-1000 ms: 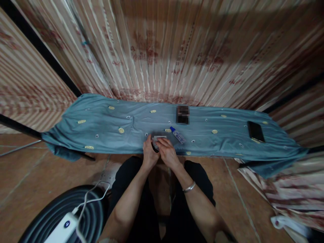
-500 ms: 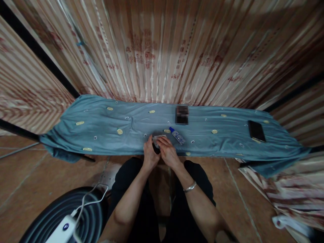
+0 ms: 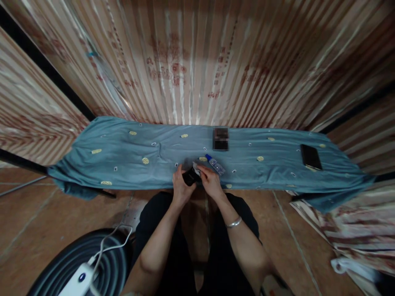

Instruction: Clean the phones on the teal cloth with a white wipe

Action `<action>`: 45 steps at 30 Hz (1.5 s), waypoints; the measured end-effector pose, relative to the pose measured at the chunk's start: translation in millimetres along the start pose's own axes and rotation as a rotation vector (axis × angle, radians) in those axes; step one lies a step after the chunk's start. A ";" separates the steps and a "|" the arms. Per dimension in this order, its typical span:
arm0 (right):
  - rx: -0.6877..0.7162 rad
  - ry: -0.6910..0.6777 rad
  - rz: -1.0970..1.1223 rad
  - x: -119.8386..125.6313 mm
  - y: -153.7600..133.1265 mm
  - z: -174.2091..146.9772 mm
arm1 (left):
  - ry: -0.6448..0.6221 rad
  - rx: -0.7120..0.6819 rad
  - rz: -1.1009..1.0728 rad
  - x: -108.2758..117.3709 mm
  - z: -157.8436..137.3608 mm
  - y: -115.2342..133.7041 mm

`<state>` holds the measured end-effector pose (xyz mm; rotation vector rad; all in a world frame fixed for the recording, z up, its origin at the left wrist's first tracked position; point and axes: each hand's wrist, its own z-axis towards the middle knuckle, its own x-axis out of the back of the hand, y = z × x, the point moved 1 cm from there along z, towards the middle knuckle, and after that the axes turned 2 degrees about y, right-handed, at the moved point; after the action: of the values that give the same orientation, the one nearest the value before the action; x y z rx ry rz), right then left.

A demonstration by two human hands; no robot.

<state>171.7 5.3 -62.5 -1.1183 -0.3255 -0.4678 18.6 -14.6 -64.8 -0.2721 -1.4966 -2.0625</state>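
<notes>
Near the front edge of the cloth-covered table, my left hand (image 3: 182,187) is closed around a small black object (image 3: 189,176) with a smooth surface; I cannot make out its kind. My right hand (image 3: 211,181) pinches a crumpled whitish tissue (image 3: 196,167) against the far right side of that object. Just beyond my right hand lies a clear bottle with a blue cap and blue print (image 3: 216,165), on its side and slanting. My fingers cover part of both held things.
Blue patterned cloth (image 3: 166,152) covers the long table. At the back stands a pixelated dark item (image 3: 221,139); a black phone (image 3: 311,157) lies to the right. Striped sheeting (image 3: 191,61) hangs behind. A white power bank (image 3: 75,279) with cables rests on a black ribbed round thing (image 3: 108,259) at lower left.
My right hand has shifted slightly right and down, bringing the whitish tissue to the object's right side. More of the black object now shows in my left hand.
</notes>
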 end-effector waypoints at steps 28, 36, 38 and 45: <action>-0.502 0.122 0.775 -23.9 -3.6 -2.3 | 0.018 0.326 -0.253 -4.9 3.0 -12.4; -0.466 0.179 0.653 -16.8 1.8 4.2 | -0.027 0.241 -0.238 -3.0 2.3 -7.4; -0.479 0.158 0.647 -13.3 2.4 6.9 | -0.035 0.229 -0.242 -2.1 2.4 -5.4; -0.532 0.052 0.732 -2.9 9.0 13.5 | -0.072 0.173 -0.240 2.2 4.9 -3.8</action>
<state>173.6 21.4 -65.4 -1.6349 0.2804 0.0843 13.9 -10.0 -65.1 -0.1045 -1.8159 -2.1056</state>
